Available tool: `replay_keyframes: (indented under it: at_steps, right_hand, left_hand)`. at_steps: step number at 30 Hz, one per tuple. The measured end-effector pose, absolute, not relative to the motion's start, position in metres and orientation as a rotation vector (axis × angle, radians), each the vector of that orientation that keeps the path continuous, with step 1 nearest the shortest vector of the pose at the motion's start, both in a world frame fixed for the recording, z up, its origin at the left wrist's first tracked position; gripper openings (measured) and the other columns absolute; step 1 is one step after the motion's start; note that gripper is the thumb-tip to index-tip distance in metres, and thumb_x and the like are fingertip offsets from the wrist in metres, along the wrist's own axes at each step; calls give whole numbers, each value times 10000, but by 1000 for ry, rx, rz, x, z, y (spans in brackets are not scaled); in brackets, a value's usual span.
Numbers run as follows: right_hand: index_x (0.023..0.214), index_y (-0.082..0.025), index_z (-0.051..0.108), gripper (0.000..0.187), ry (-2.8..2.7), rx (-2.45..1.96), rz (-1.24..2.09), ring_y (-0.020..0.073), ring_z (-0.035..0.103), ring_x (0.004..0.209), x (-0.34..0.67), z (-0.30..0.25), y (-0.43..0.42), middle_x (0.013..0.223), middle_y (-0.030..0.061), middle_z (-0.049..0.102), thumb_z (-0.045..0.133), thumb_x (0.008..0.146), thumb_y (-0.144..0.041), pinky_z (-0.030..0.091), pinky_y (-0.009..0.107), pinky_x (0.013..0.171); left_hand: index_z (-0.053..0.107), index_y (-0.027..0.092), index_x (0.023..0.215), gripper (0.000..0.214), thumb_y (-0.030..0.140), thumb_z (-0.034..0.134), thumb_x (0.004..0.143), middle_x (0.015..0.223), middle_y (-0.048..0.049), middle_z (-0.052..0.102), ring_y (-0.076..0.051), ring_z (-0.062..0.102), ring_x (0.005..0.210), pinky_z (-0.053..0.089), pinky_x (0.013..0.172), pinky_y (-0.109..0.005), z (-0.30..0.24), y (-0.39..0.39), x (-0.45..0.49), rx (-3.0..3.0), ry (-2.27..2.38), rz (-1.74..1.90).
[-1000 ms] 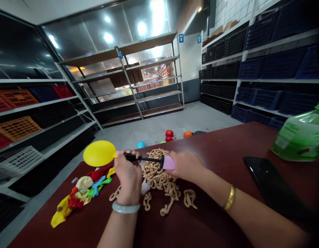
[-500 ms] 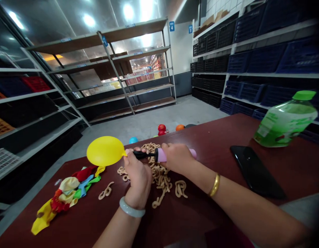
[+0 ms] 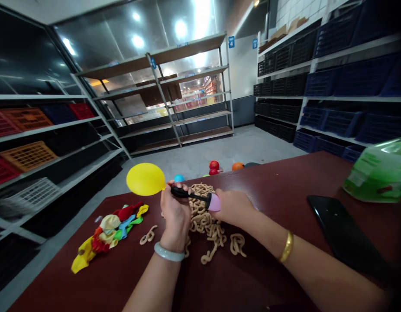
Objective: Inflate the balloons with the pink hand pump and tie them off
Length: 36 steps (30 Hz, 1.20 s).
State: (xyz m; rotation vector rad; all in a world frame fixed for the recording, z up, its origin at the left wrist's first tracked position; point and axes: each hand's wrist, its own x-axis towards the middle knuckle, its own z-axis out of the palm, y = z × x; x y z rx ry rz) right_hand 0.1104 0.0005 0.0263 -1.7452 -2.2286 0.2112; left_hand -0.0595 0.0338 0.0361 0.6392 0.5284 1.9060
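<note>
A yellow inflated balloon (image 3: 145,179) stands out to the left, its neck pinched by my left hand (image 3: 175,212). The same hand is closed round the black end of a balloon pump (image 3: 197,197). My right hand (image 3: 234,208) grips the pump's pale purple barrel, and a length of black shaft shows between the two hands. Beneath them lies a heap of beige, twisted, cord-like pieces (image 3: 208,227), partly hidden by my hands. Left of my left wrist is a pile of limp, uninflated balloons (image 3: 109,232) in several colours.
The dark red table (image 3: 122,277) also bears a black phone (image 3: 340,229) and a green-labelled bottle (image 3: 376,173) at the right. Beyond its far edge, red, orange and blue round things (image 3: 214,165) sit low down. Shelves with crates (image 3: 28,156) line both sides.
My hands have drawn apart, so more of the pump's black shaft shows. The camera has swung left, shifting the scene rightward. The balloon stays at my left hand.
</note>
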Motion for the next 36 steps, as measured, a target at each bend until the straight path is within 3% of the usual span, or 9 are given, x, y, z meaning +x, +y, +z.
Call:
replay_keyframes:
  at_steps: [3,6,9,14,19,28,36]
  right_hand:
    - [1045,-215,613,442,-2229,-1767,254,290,696,809,115,27,3,893,93,727,611,753,-546,423,323,636]
    - [1038,-219,623,431,-2221,-1751,288,284,694,806,118,29,4,902,84,731,595,755,-544,401,314,612]
    - [1034,-229,631,412,-2211,-1726,300,278,695,801,117,31,3,904,72,733,596,745,-520,388,309,599]
    - [1035,-224,634,450,-2185,-1738,312,289,692,814,112,30,0,894,79,732,620,712,-536,397,317,616]
    - [1083,-248,623,494,-2165,-1715,334,285,691,798,111,25,3,907,67,739,601,728,-591,390,317,609]
    - [957,-227,634,373,-2289,-1674,239,266,686,754,124,21,12,858,67,736,616,734,-526,343,311,564]
    - [1001,-232,633,385,-2294,-1699,258,265,684,803,118,19,7,893,65,733,653,698,-470,389,314,611]
  left_hand:
    - [612,182,949,176,272,662,806,755,-4,585,-147,593,708,495,714,-308,31,31,-58,599,457,1860]
    - [594,167,834,160,264,711,783,801,-32,627,-179,632,806,505,815,-343,24,25,-43,602,440,1812]
    - [559,181,810,172,285,694,821,777,-20,610,-163,612,721,517,753,-347,20,20,-25,633,440,1781]
    - [524,189,817,188,269,692,832,737,9,537,-115,543,628,463,587,-247,23,17,-14,681,454,1842]
    - [505,191,810,207,268,697,817,731,10,534,-126,549,635,460,583,-259,34,22,-32,688,480,1857]
    - [478,189,785,161,207,637,780,671,33,509,-112,523,589,393,539,-242,47,52,-109,569,586,2089]
    - [471,195,804,218,278,672,793,689,37,525,-106,529,585,433,575,-257,19,36,-50,601,584,1977]
